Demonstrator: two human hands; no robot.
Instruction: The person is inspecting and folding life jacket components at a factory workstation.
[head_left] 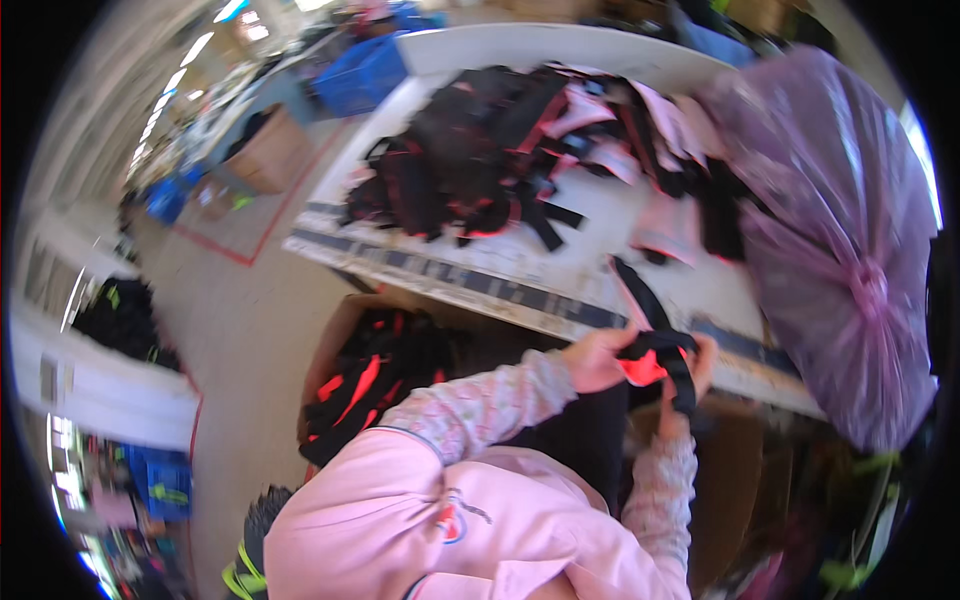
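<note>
While the left hand [597,360], angled rightward, pinches black fabric [654,346], the right hand [704,364] clasps it opposite.

It's a workshop here, black-and-pink pieces [460,150] heaped on a white worktable [590,245] at top centre, a blue crate [362,76] and cardboard box [272,155] upper left, red floor lines [249,263], a purple sack [830,190] upper right.

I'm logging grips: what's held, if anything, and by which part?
A black-and-red fabric piece: the left hand grips its left side, the right hand its right.
</note>
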